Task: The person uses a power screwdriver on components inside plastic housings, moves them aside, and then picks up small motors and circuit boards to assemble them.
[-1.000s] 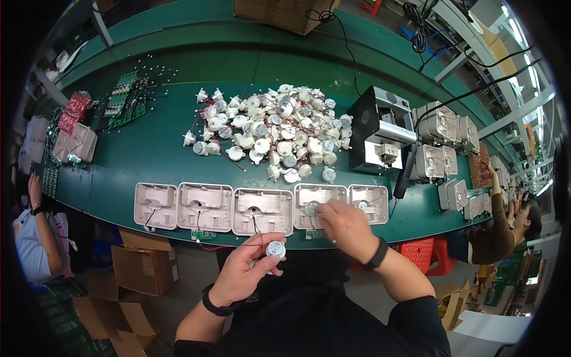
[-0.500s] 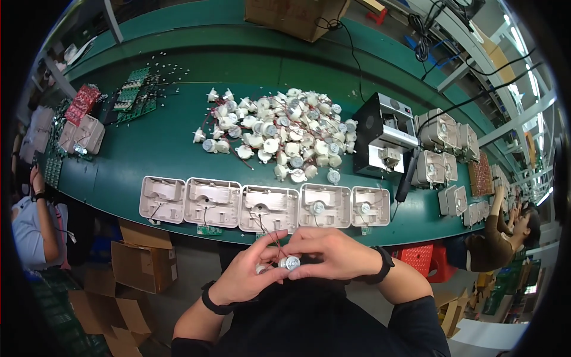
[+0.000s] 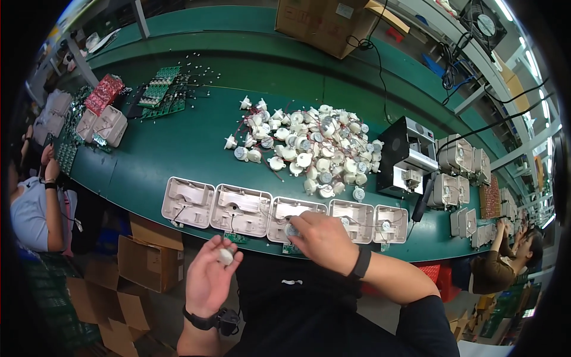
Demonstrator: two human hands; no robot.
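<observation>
My right hand (image 3: 326, 238) reaches over the middle tray (image 3: 277, 233), its thumb and fingers closed about a grey puck (image 3: 289, 229), which sits at my fingertips inside the rim; whether it touches the tray floor, my own hand hides. The puck is round, so it offers no long axis; the tray's longer side runs left to right, in line with the row. My left hand (image 3: 209, 273) is apart from the row, on my side of the bench edge, palm turned up, thumb and fingertips lightly gripping a white puck (image 3: 225, 256). From those fingers the middle tray lies off to the right and farther out, so my right hand is far the nearer; the second tray (image 3: 242, 208) is the one just beyond my left. The heap (image 3: 309, 146) of pucks lies beyond the row. As for writing, the far carton (image 3: 318, 24) bears faint reddish print and a pale label (image 3: 344, 10), too small to read; I can make out no brand.
</observation>
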